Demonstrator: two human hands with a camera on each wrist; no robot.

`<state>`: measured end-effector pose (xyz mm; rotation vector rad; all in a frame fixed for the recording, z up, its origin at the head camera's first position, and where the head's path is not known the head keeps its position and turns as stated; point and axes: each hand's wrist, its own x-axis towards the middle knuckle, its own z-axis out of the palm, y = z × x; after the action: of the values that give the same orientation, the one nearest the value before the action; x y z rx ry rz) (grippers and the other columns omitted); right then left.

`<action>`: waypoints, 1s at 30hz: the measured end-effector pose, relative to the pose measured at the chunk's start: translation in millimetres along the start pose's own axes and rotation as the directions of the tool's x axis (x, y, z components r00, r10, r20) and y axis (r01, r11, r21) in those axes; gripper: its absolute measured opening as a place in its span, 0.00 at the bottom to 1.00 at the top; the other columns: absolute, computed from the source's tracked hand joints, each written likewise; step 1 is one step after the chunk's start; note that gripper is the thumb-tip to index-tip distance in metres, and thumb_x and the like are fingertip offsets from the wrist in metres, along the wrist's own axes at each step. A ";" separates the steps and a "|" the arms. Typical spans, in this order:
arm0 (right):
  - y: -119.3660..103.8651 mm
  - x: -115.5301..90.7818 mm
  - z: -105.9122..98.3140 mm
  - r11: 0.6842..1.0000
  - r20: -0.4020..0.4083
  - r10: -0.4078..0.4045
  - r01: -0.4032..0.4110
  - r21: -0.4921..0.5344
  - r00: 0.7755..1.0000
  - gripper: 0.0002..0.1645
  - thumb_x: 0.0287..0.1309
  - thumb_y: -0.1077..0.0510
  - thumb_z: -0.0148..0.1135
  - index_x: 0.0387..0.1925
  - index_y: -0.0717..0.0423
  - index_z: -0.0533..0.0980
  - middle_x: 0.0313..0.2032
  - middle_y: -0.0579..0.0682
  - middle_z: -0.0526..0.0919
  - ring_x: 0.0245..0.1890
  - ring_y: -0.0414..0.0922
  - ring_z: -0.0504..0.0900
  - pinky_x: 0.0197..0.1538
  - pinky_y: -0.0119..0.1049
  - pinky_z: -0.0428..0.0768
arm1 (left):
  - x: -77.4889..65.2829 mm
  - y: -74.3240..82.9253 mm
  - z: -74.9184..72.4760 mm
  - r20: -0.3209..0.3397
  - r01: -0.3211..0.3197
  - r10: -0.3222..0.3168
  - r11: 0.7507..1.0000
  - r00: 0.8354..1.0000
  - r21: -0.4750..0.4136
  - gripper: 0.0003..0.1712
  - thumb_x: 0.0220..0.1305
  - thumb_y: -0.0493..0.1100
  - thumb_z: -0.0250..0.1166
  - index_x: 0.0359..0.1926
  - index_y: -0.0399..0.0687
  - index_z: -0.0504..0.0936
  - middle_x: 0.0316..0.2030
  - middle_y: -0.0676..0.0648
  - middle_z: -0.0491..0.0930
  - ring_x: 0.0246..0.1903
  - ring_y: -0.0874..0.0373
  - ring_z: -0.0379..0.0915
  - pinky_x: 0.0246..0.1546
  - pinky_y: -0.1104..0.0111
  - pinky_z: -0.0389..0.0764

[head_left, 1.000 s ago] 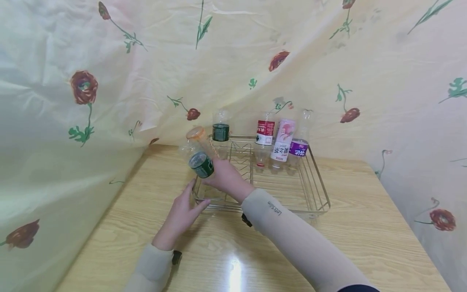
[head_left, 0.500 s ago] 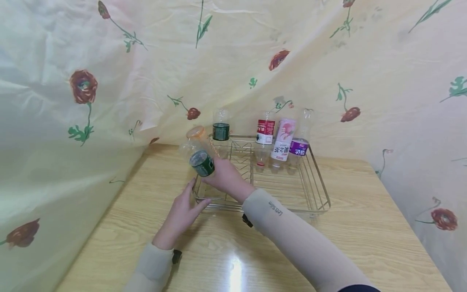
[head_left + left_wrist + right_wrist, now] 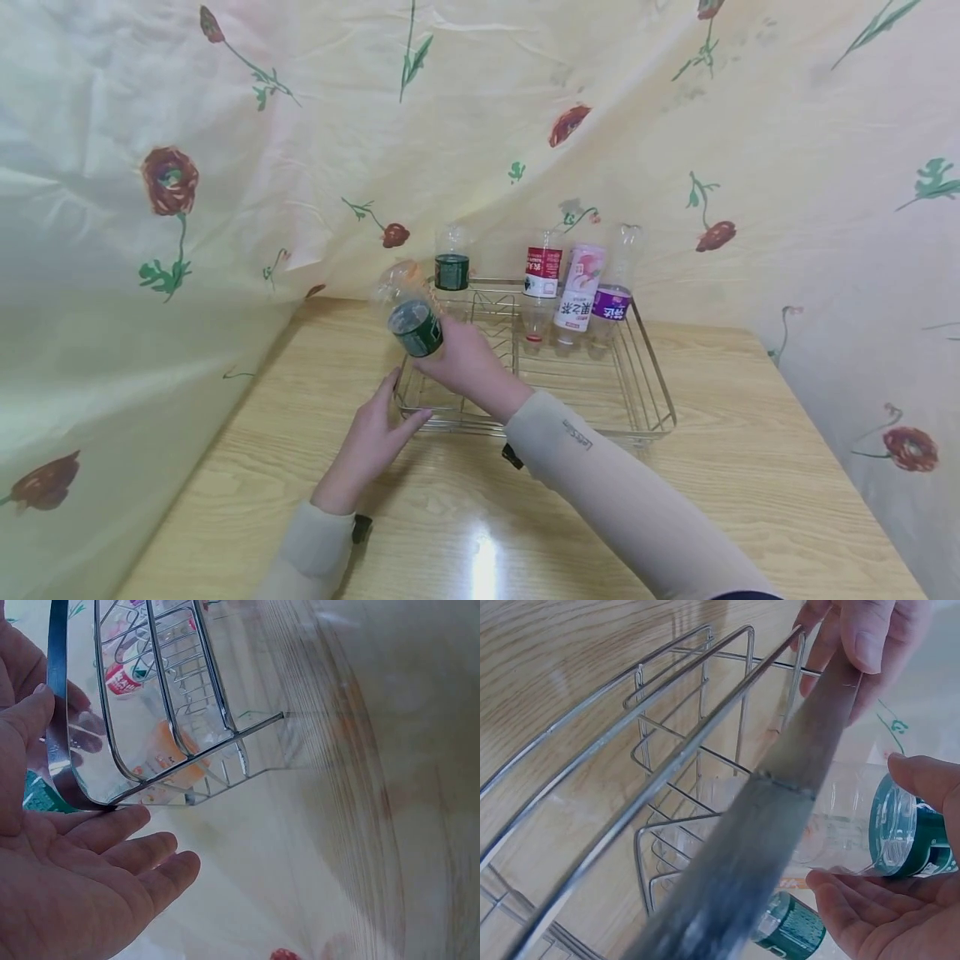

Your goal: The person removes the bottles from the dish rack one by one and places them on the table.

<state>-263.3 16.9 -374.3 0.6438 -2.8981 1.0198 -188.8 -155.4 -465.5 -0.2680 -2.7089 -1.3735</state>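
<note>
A clear plastic bottle with a green label (image 3: 417,328) is gripped in my right hand (image 3: 468,362), tilted over the left part of a wire rack (image 3: 647,367). My fingers and thumb lie round it at the label in the right wrist view. At the rack's front left corner, my left hand (image 3: 372,442) holds the metal rim (image 3: 64,765) between thumb and fingers. An orange-based bottle (image 3: 176,754) leans in the rack behind the held bottle and is partly hidden. Another green-labelled bottle (image 3: 452,272) stands at the back left.
Along the rack's back right stand a red-labelled bottle (image 3: 542,271), a pink and white bottle (image 3: 580,287) and a purple-labelled bottle (image 3: 612,302), bases up. The rack sits on a wooden table (image 3: 720,467). Flowered cloth (image 3: 480,125) hangs close behind and at both sides.
The green-labelled bottle in my right hand has shifted slightly and turned more upright, covering more of the orange-based bottle. My left hand stays at the rack's corner.
</note>
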 end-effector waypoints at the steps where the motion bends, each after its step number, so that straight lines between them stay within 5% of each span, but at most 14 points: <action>1: -0.6 -1.4 -1.4 1.000 -0.002 0.002 -0.002 0.006 1.000 0.40 0.56 0.47 0.77 0.64 0.60 0.72 0.50 0.57 0.85 0.49 0.51 0.85 0.50 0.43 0.84 | -0.1 -0.1 0.2 0.001 0.004 -0.004 1.000 1.000 -0.004 0.58 0.65 0.71 0.62 0.79 0.40 0.51 0.73 0.33 0.59 0.71 0.37 0.57 0.67 0.43 0.64; 22: -2.6 -17.5 -25.1 0.999 -0.082 -0.046 0.048 0.018 0.996 0.34 0.55 0.48 0.78 0.58 0.56 0.75 0.45 0.50 0.85 0.44 0.46 0.85 0.46 0.40 0.84 | -1.0 1.5 3.0 -0.002 0.018 -0.018 1.000 1.000 0.009 0.58 0.65 0.72 0.61 0.79 0.39 0.51 0.74 0.32 0.58 0.71 0.36 0.55 0.68 0.42 0.62; 30: -2.3 -24.8 -38.5 0.999 -0.107 -0.018 0.021 0.032 0.994 0.37 0.54 0.47 0.78 0.61 0.55 0.74 0.50 0.50 0.85 0.51 0.49 0.83 0.54 0.45 0.81 | -1.1 3.4 3.1 -0.010 0.010 -0.010 1.000 1.000 0.023 0.58 0.65 0.72 0.61 0.79 0.39 0.51 0.73 0.31 0.58 0.71 0.35 0.56 0.67 0.42 0.62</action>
<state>-244.8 47.7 -345.9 0.5985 -2.7837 1.0673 -187.1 -151.1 -464.8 -0.2453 -2.7197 -1.3417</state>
